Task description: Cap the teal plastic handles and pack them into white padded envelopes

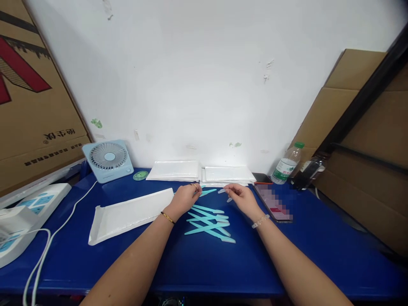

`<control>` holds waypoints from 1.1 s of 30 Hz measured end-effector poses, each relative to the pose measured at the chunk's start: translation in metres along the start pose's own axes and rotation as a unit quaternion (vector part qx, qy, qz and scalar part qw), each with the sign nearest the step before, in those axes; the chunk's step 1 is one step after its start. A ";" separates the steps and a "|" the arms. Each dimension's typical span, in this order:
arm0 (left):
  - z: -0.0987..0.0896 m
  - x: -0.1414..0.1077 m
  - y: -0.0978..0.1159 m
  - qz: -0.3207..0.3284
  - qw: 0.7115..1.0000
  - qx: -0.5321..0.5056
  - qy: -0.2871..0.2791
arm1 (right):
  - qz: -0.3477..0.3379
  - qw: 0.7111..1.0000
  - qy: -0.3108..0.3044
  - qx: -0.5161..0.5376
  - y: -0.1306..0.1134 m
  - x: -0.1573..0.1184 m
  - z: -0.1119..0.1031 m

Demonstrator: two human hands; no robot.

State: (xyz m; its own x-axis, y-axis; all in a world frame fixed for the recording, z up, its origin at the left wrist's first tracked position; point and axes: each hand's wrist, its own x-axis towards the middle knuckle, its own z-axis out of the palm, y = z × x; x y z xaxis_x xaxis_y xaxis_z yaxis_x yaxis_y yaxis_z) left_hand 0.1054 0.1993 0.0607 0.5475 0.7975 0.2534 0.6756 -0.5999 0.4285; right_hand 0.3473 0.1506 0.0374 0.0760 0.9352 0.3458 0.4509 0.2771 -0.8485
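Note:
My left hand, fingers pinched, holds turquoise eyebrow razors whose ends stick out to the right. Opposite it, my right hand is closed on small clear blade covers; the fingers partly hide them. Between and below the hands, several turquoise eyebrow razors lie crisscrossed on the blue table, their pale ends pointing right. A white padded envelope lies flat just left of my left hand, one end partly behind it.
Two stacks of white envelopes rest against the wall. At left stand a light-blue fan and a white power strip with cables. On the right are a phone, a water bottle, a dark drink bottle and cardboard.

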 end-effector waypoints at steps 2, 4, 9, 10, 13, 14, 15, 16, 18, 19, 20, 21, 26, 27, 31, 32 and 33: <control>-0.001 0.000 0.002 0.004 1.000 -0.002 -0.006 | -0.005 1.000 0.002 -0.009 -0.001 0.000 0.001; -0.002 -0.001 0.003 0.013 1.000 -0.005 -0.011 | -0.009 1.000 -0.002 -0.012 -0.001 0.000 0.001; 0.000 -0.001 0.007 0.026 1.000 -0.009 -0.014 | -0.010 1.000 -0.015 -0.011 -0.006 -0.003 0.008; 0.002 -0.001 0.009 0.026 0.999 -0.013 -0.015 | -0.009 1.000 -0.025 -0.009 -0.008 -0.004 0.009; 0.005 -0.003 0.013 0.028 0.998 -0.034 -0.042 | -0.008 0.997 -0.083 0.000 -0.014 -0.006 0.008; 0.006 -0.004 0.014 0.031 0.997 -0.047 -0.062 | -0.007 0.994 -0.107 -0.003 -0.015 -0.006 0.005; 0.005 -0.005 0.015 0.033 0.994 -0.058 -0.081 | -0.007 0.993 -0.120 -0.012 -0.015 -0.005 0.000; 0.004 -0.006 0.015 0.036 0.993 -0.064 -0.093 | -0.012 0.992 -0.119 -0.031 -0.014 -0.003 -0.005; 0.001 -0.006 0.012 0.032 0.995 -0.044 -0.081 | -0.037 0.992 -0.077 -0.094 -0.010 0.000 -0.018; -0.001 -0.006 0.009 0.023 0.998 -0.016 -0.060 | -0.053 0.988 -0.051 -0.133 -0.007 0.002 -0.023; -0.002 -0.005 0.005 0.011 0.999 0.018 -0.036 | -0.068 0.982 -0.037 -0.170 -0.004 0.003 -0.028; -0.003 -0.004 0.000 -0.003 0.998 0.053 -0.018 | -0.080 0.975 -0.042 -0.203 -0.001 0.004 -0.031; 0.001 -0.001 -0.016 -0.055 0.989 0.136 -0.026 | -0.095 0.938 -0.150 -0.297 0.006 0.003 -0.022; 0.002 0.000 -0.017 -0.056 0.988 0.139 -0.031 | -0.090 0.935 -0.157 -0.306 0.006 0.002 -0.019; 0.004 0.002 -0.015 -0.045 0.988 0.145 -0.031 | -0.072 0.930 -0.169 -0.319 0.002 -0.001 -0.012; 0.003 0.002 -0.013 -0.040 0.989 0.141 -0.030 | -0.070 0.930 -0.171 -0.318 0.001 -0.001 -0.012; 0.002 0.002 -0.012 -0.034 0.990 0.132 -0.027 | -0.067 0.931 -0.171 -0.316 0.000 -0.002 -0.012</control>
State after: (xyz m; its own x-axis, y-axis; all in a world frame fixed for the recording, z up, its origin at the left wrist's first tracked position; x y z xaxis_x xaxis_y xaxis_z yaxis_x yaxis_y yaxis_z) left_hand 0.0991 0.2079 0.0546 0.5173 0.8365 0.1809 0.8137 -0.5462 0.1990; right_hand 0.3580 0.1463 0.0418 -0.2584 0.9468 0.1918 0.8775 0.3131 -0.3632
